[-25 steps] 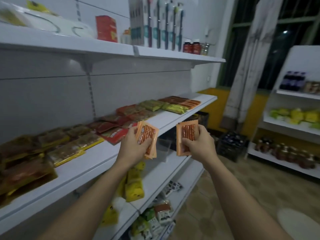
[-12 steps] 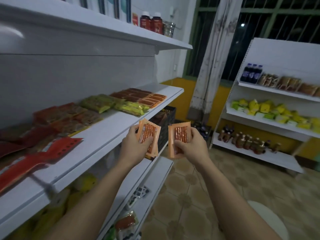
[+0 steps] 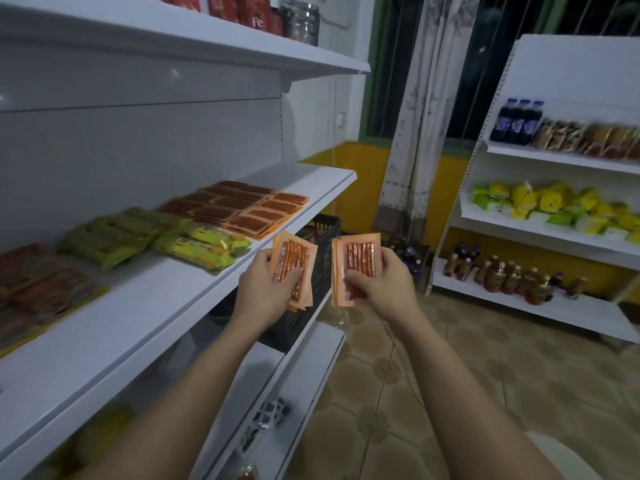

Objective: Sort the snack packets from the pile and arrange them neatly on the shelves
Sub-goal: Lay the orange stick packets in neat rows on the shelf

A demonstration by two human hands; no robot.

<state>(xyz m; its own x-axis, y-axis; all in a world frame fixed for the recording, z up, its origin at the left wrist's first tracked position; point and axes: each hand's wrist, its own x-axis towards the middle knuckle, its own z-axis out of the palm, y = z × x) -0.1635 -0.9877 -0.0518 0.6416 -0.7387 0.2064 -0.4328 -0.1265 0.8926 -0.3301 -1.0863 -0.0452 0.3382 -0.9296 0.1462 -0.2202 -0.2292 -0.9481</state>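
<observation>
Now both hands carried orange sausage-stick packets toward the matching stack on the middle shelf.

Left hand (image 3: 268,289) had its fingers clamped on a small fanned bunch of orange packets (image 3: 293,268), thumb pressed across the front; right hand (image 3: 379,282) pinched a single orange packet (image 3: 356,268) the same way, upright and just beside the other bunch, not touching. Both hung in front of the white shelf (image 3: 194,296) edge, near the laid-out orange stack (image 3: 249,211) beside the green packets (image 3: 204,245). By my reading this was the carry step, placing not yet done. Next called for a reach forward and left, then laying each packet flat, squared to the rows.
</observation>
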